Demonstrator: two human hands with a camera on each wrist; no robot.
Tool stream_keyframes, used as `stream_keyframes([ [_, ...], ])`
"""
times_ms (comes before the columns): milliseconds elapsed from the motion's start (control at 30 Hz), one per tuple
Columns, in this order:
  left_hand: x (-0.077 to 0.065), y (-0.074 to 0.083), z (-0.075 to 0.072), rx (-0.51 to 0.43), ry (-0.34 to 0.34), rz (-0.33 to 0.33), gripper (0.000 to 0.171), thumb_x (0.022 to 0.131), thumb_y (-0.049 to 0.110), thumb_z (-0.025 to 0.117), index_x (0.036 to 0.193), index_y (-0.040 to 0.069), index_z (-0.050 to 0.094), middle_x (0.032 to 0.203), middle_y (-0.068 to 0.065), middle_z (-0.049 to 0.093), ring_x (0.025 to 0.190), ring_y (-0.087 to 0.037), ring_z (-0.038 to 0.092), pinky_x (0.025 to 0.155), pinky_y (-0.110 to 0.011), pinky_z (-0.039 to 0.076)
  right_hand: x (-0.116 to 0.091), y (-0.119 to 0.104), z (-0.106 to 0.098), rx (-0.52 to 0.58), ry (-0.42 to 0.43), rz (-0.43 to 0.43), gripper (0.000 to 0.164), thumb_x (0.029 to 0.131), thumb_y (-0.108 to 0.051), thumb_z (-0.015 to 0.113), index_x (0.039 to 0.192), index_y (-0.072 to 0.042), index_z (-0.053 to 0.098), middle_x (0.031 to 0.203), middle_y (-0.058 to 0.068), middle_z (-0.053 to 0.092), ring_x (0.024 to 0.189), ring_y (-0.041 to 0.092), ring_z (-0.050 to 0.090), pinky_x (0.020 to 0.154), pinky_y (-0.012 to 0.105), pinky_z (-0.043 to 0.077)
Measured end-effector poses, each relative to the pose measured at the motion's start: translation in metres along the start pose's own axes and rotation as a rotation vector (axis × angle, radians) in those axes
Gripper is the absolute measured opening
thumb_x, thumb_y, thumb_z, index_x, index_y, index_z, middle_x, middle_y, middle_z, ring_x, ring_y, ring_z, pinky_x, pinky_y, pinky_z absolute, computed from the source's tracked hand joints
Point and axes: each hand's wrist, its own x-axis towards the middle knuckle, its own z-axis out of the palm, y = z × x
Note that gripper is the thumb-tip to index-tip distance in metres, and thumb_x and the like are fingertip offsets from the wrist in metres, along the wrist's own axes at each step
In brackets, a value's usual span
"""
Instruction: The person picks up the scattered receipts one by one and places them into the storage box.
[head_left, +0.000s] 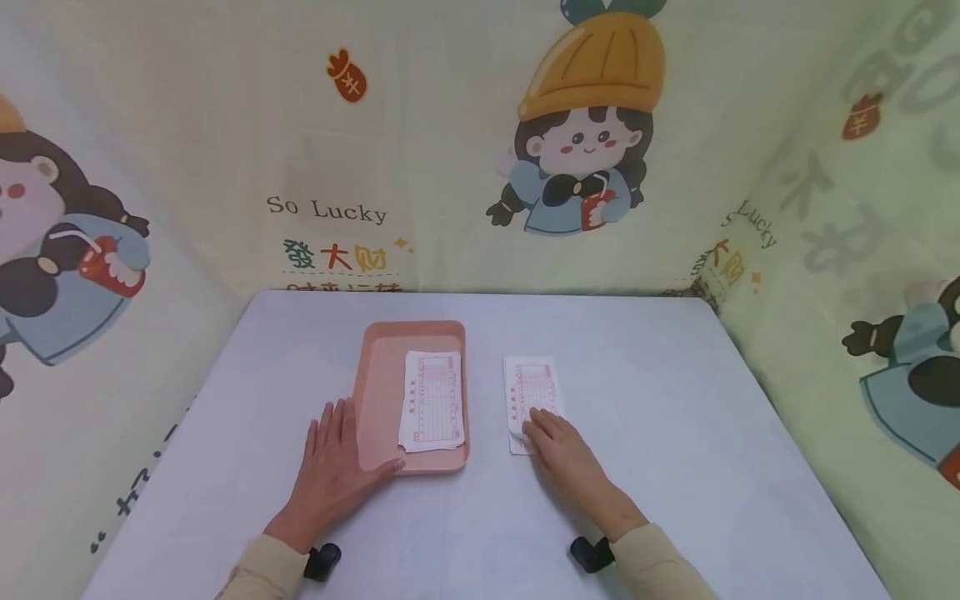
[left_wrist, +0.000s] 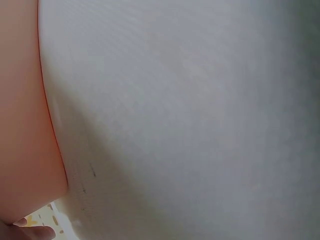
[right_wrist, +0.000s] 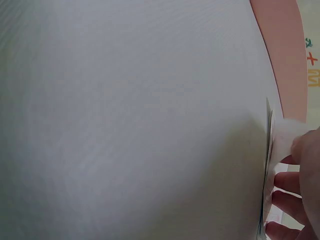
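Observation:
A pink tray (head_left: 378, 400) lies left of the table's middle, with a stack of white paper slips printed in red (head_left: 433, 400) in its right half. My left hand (head_left: 330, 467) rests against the tray's left side, fingers straight and thumb at the front rim. Right of the tray lies a second pile of the same printed slips (head_left: 532, 379). My right hand (head_left: 570, 462) is over that pile's lower part and pinches the lifted corner of the top slip (right_wrist: 284, 140). In the left wrist view, only fingertips (left_wrist: 40, 232) show past the tray's wall (left_wrist: 25, 125).
The white table (head_left: 675, 400) runs out to both sides and behind the tray. A cloth with cartoon prints (head_left: 450, 150) hangs behind and at both sides. A black wrist camera (head_left: 322, 562) sits at the left cuff, another (head_left: 592, 554) at the right.

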Motion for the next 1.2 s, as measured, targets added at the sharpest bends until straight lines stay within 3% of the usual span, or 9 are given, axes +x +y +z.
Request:
stream_keyframes([
  [167, 0.0002, 0.0001, -0.0008, 0.002, 0.007, -0.004, 0.126, 0.076, 0.078, 0.062, 0.155, -0.006, 0.011, 0.16, -0.031, 0.02, 0.15, -0.048, 0.013, 0.12, -0.065, 0.011, 0.0021, -0.0028, 0.001, -0.015, 0.027, 0.005, 0.035, 0.09, -0.016, 0.072, 0.122, -0.005, 0.066, 0.138, 0.015, 0.06, 0.13, 0.032, 0.056, 0.11, 0.047, 0.045],
  [467, 0.0008, 0.0005, 0.0001, -0.001, 0.003, -0.005, 0.127, 0.075, 0.077, 0.062, 0.156, -0.006, 0.01, 0.16, -0.031, 0.019, 0.15, -0.048, 0.012, 0.121, -0.065, 0.011, 0.0058, -0.0034, 0.0056, -0.019, 0.169, -0.009, 0.021, 0.083, -0.009, 0.078, 0.102, -0.002, 0.073, 0.12, 0.017, 0.071, 0.114, 0.032, 0.066, 0.101, 0.046, 0.052],
  [667, 0.0005, 0.0008, -0.0003, -0.014, 0.023, 0.01, 0.126, 0.075, 0.076, 0.064, 0.155, -0.006, 0.012, 0.159, -0.031, 0.021, 0.149, -0.049, 0.014, 0.12, -0.065, 0.012, 0.0022, -0.0029, 0.0063, -0.025, 0.197, -0.039, 0.037, 0.077, -0.007, 0.083, 0.112, -0.002, 0.071, 0.124, 0.016, 0.068, 0.116, 0.032, 0.065, 0.101, 0.046, 0.052],
  [800, 0.0005, 0.0004, -0.0003, -0.008, 0.022, 0.01, 0.126, 0.076, 0.076, 0.064, 0.155, -0.007, 0.012, 0.159, -0.031, 0.021, 0.149, -0.049, 0.014, 0.12, -0.065, 0.012, 0.001, -0.0028, 0.0074, -0.034, 0.205, -0.049, 0.044, 0.079, -0.005, 0.081, 0.12, -0.001, 0.067, 0.128, 0.017, 0.066, 0.118, 0.032, 0.063, 0.103, 0.046, 0.051],
  [1200, 0.0, 0.0017, -0.0026, 0.002, 0.001, -0.001, 0.125, 0.077, 0.076, 0.061, 0.156, -0.006, 0.01, 0.16, -0.031, 0.018, 0.15, -0.048, 0.012, 0.121, -0.065, 0.011, 0.0015, -0.0057, 0.005, -0.048, 0.107, 0.016, 0.054, 0.083, 0.001, 0.075, 0.134, 0.001, 0.057, 0.138, 0.017, 0.059, 0.127, 0.033, 0.058, 0.109, 0.047, 0.046],
])
